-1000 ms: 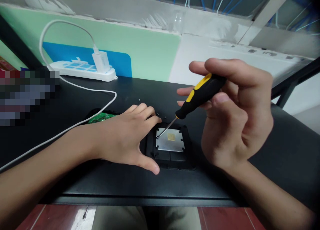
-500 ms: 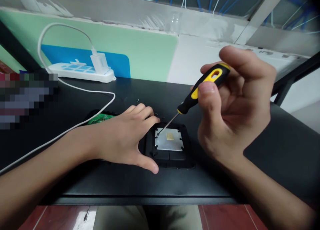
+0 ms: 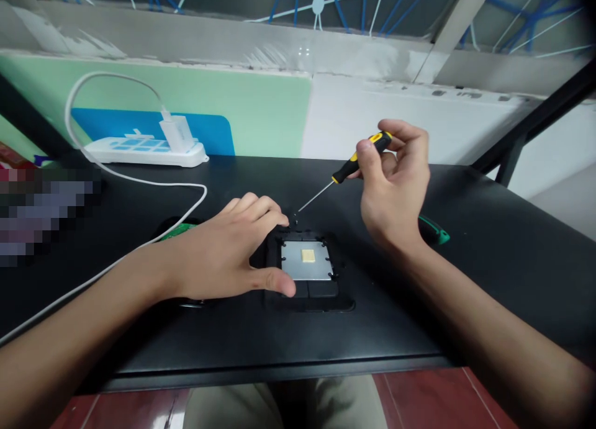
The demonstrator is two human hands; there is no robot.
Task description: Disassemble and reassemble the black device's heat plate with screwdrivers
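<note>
My right hand (image 3: 395, 180) is closed around the yellow-and-black handle of a screwdriver (image 3: 356, 159). Its thin shaft slants down to the left, and the tip is close to a few tiny dark screws (image 3: 296, 218) on the table. Below them lies a black plastic housing (image 3: 321, 305), holding a silver metal plate (image 3: 293, 269) with a pale yellow square pad (image 3: 308, 256) in its middle. Across the housing's left side my left hand (image 3: 233, 249) is spread, thumb at the plate's lower left and index finger near the top left corner. Whether it presses on the housing I cannot tell.
Partly under my left hand and wrist is a green circuit board (image 3: 179, 230). A white cable (image 3: 162, 183) runs from a charger on a power strip (image 3: 149, 159) over my left wrist area. A green-and-black object (image 3: 434, 229) lies behind my right wrist. The table's front edge (image 3: 279, 373) is near me.
The screwdriver tip has left the metal plate's left edge and moved up and away to the screws beyond the housing. My left hand stays over the housing. The camera view has shifted.
</note>
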